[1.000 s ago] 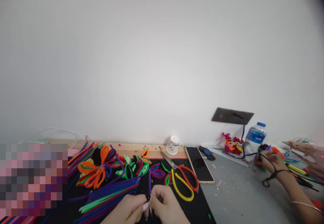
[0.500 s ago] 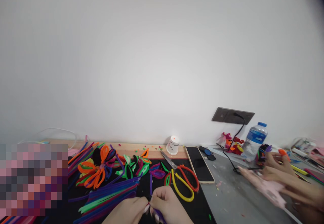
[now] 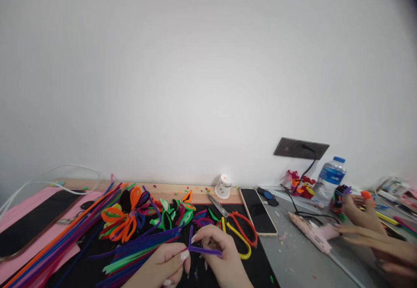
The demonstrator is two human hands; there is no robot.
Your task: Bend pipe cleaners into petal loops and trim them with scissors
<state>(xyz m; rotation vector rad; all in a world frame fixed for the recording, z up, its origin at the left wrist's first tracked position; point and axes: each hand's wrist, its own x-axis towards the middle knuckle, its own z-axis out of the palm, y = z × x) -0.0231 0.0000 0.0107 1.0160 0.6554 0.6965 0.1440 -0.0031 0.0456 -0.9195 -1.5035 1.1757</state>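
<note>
My left hand (image 3: pixel 167 264) is closed at the bottom middle, its thumb and finger pinching the end of a bent purple pipe cleaner (image 3: pixel 206 250). One part of the pipe cleaner points up and another runs to the right. My right hand (image 3: pixel 221 257) has its fingers curled around that right-hand part; the exact grip is partly hidden. Beyond my hands lie looped pipe-cleaner petals (image 3: pixel 203 221). A pair of scissors (image 3: pixel 233 223) with red and yellow handles is just past my right hand. Loose purple and green pipe cleaners (image 3: pixel 140 253) lie left of my left hand.
An orange pipe-cleaner flower (image 3: pixel 125 218), a white cup (image 3: pixel 223 187) and a phone (image 3: pixel 259 212) stand along the back. At right, a co-worker's hands (image 3: pixel 368 223) are near a pink glue gun (image 3: pixel 314 233) and a water bottle (image 3: pixel 329 181). Another dark phone (image 3: pixel 39 218) lies far left.
My hands have moved slightly apart and up, bringing the purple pipe cleaner into view. The co-worker's lower hand has moved right, away from the glue gun, which now rests on the table.
</note>
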